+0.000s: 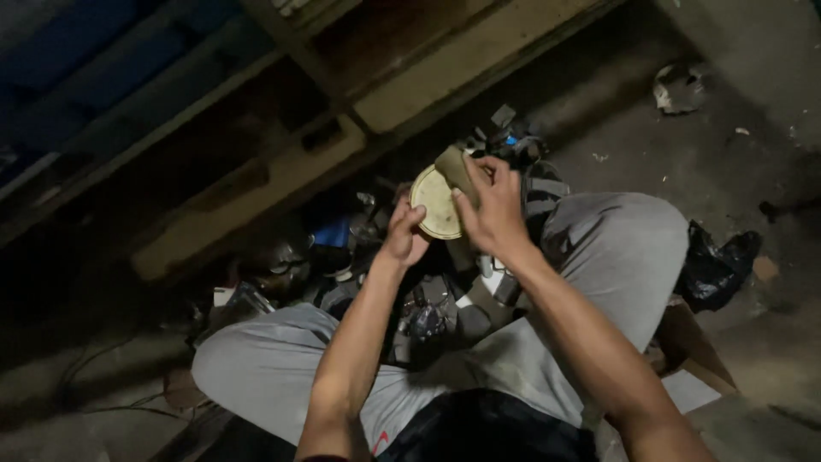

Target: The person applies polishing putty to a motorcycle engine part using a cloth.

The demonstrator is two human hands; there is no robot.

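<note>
A round, pale yellow disc is held up in front of me, above a heap of dark metal parts. My left hand grips its lower left edge. My right hand presses a folded, dull brown cloth against the disc's upper right edge. Both forearms reach up from the bottom of the head view. My knees in grey trousers spread to either side.
A heap of dark metal parts and scraps lies between my legs. A wooden pallet stands behind it. A black plastic bag and cardboard lie at the right, a crumpled scrap on the concrete floor.
</note>
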